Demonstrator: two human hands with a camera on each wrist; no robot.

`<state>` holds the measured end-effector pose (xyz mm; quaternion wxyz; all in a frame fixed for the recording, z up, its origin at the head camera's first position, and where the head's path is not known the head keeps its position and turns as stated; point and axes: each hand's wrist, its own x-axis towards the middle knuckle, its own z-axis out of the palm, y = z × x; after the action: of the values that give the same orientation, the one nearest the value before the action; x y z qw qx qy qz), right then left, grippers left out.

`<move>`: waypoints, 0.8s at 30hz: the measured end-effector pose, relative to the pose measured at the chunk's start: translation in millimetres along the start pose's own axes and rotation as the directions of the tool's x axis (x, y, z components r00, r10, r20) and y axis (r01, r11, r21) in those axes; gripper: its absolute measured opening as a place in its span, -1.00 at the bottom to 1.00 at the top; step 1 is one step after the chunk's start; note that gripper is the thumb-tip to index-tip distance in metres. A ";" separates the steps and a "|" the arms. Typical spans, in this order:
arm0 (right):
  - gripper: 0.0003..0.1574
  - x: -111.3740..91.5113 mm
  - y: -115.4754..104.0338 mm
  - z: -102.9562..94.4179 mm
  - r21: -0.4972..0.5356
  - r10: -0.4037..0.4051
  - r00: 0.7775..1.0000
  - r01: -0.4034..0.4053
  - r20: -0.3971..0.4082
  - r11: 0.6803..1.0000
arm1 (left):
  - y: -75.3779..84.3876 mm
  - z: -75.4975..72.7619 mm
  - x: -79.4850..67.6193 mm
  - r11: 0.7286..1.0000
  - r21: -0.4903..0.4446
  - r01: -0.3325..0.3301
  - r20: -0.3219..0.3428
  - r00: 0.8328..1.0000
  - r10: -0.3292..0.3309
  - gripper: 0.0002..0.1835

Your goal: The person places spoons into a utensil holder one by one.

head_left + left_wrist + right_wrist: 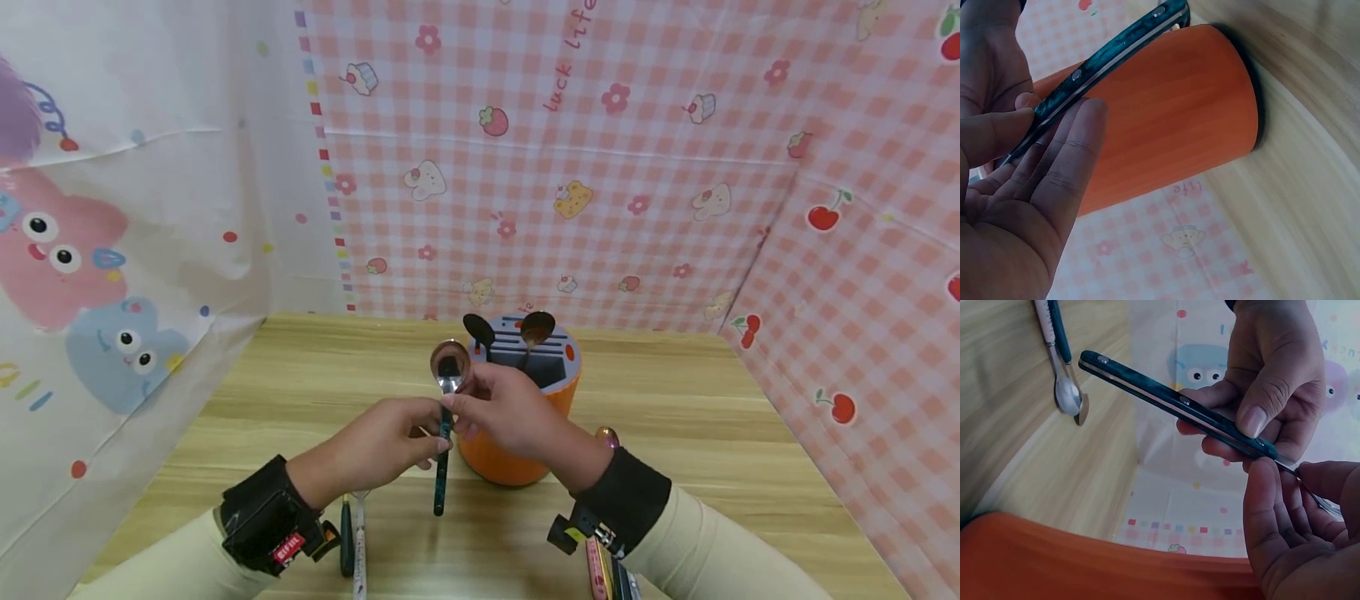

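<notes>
A spoon with a marbled dark-green riveted handle stands nearly upright between both hands, its shiny bowl at the top. My left hand pinches the handle between thumb and fingers, with those fingers fairly straight along its underside. Higher up, my right hand pinches the spoon's metal neck just below the bowl, as the right wrist view shows. Right behind the hands is an orange cylindrical utensil holder with a grey slotted top. A black spoon and a brownish round-bowled spoon stick up out of it.
A white-handled spoon and a dark-handled spoon lie on the wooden table at the near left. Several handles lie near the right wrist, and a shiny purple-gold rounded piece shows beyond it. Patterned cloth walls enclose the table.
</notes>
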<state>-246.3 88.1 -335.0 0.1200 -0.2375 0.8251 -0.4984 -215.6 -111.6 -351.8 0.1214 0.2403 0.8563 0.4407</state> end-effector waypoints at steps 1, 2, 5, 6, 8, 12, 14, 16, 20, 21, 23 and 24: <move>-0.83 -0.3 -0.7 -1.3 -0.014 0.005 1.000 -0.005 0.007 1.000 | 0.8 -0.3 0.4 1.000 0.014 -0.003 0.007 1.000 0.003 -0.93; -0.82 -0.5 -1.1 -2.7 -0.028 0.010 1.000 -0.009 0.012 1.000 | 1.6 -0.6 1.0 1.000 0.027 -0.005 0.014 1.000 0.005 -0.93; -0.81 -0.8 -1.7 -6.6 -0.050 0.019 1.000 -0.018 0.024 0.999 | 4.5 -1.8 3.1 0.998 0.059 -0.014 0.029 1.000 0.012 -0.94; -0.80 -0.9 -1.9 -7.9 -0.054 0.018 0.999 -0.017 0.026 0.998 | 5.6 -2.2 3.9 0.997 0.068 -0.020 0.032 0.999 0.018 -0.95; -0.79 -1.0 -2.8 -10.5 -0.059 0.018 0.999 -0.017 0.026 0.998 | 7.9 -3.1 5.6 0.996 0.081 -0.027 0.034 0.999 0.024 -0.95; -0.77 -1.3 -6.8 -16.4 -0.073 0.025 0.999 -0.023 0.025 0.997 | 13.7 -4.8 8.5 0.994 0.103 -0.035 0.034 0.999 0.032 -0.95; -0.77 -1.7 -9.4 -19.6 -0.079 0.029 0.999 -0.026 0.028 0.997 | 16.8 -5.5 10.0 0.993 0.112 -0.034 0.035 0.999 0.030 -0.95; -0.77 -2.4 -11.9 -22.8 -0.095 0.033 0.999 -0.030 0.029 0.995 | 20.0 -6.3 11.7 0.992 0.118 -0.031 0.038 0.999 0.027 -0.95; -0.75 -3.4 -15.5 -28.1 -0.139 0.030 0.999 -0.027 0.019 0.990 | 25.4 -7.2 14.8 0.990 0.137 -0.026 0.042 0.999 0.021 -0.95; -0.74 -3.8 -16.2 -29.2 -0.145 0.032 0.999 -0.030 0.015 0.989 | 26.6 -7.3 15.5 0.990 0.141 -0.025 0.042 0.999 0.019 -0.95; -0.74 -4.3 -17.5 -31.2 -0.152 0.032 0.999 -0.029 0.013 0.988 | 28.5 -7.3 16.6 0.989 0.149 -0.019 0.043 0.999 0.012 -0.95; -0.73 -4.6 -18.1 -32.1 -0.153 0.033 0.999 -0.031 0.013 0.988 | 29.4 -7.2 17.0 0.988 0.153 -0.013 0.044 0.999 0.007 -0.94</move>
<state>-251.3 107.9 -304.1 0.1160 -0.2367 0.8636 -0.4298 -224.3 -93.2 -323.7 0.1190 0.2627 0.8835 0.3691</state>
